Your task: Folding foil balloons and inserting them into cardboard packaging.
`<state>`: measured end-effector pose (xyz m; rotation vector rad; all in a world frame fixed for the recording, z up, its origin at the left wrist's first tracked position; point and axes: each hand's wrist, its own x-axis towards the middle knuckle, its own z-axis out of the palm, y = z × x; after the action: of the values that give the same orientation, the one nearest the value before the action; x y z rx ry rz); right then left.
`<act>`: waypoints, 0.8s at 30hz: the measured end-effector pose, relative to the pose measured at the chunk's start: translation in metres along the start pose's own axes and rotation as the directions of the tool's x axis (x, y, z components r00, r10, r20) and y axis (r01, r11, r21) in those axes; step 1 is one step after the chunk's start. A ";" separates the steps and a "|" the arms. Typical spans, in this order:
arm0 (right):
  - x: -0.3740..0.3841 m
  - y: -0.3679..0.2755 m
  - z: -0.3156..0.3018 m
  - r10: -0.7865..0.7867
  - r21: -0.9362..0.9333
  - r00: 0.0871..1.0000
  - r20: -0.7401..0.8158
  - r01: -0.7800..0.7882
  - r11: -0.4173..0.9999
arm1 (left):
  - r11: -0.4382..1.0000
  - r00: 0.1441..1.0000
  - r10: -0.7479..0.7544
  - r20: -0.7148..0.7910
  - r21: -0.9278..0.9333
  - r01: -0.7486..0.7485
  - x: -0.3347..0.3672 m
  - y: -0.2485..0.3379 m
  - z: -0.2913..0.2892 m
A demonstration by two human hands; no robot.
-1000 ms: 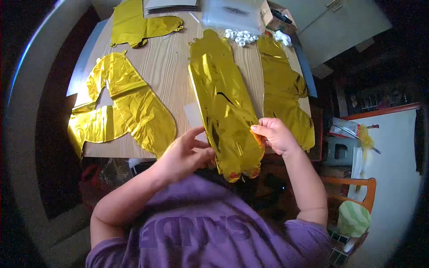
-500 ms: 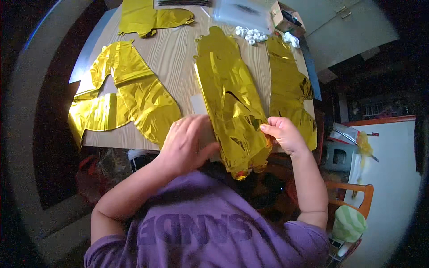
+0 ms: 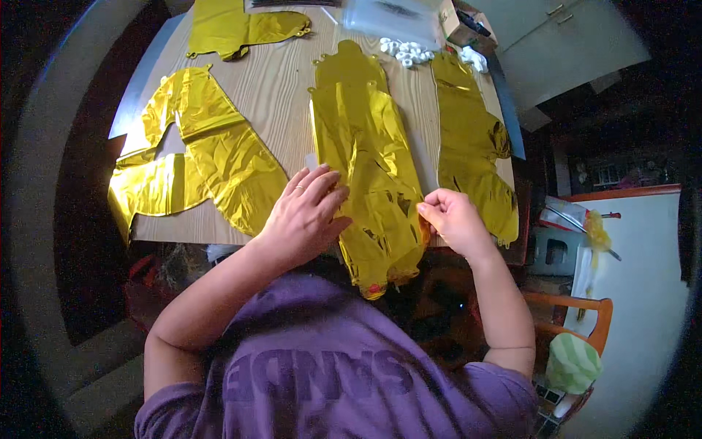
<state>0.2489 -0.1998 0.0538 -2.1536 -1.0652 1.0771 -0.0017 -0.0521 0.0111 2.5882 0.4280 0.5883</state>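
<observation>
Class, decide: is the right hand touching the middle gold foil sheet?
Touching: the head view shows the right hand pinching the right edge of the middle gold foil sheet.

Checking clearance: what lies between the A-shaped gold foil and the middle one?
Head view: wooden tabletop lies between the A-shaped foil and middle foil, with the left hand and a pale flat piece nearer the person.
</observation>
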 end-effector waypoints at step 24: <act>-0.006 0.013 0.015 -0.772 -0.667 0.636 0.018 0.582 0.464 | 0.996 0.995 0.072 -0.068 0.050 -0.069 -0.009 0.029 0.002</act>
<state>0.2395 -0.2110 0.0387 -1.8473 -2.1060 -0.0278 -0.0029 -0.0814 0.0203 2.6438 0.3788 0.7030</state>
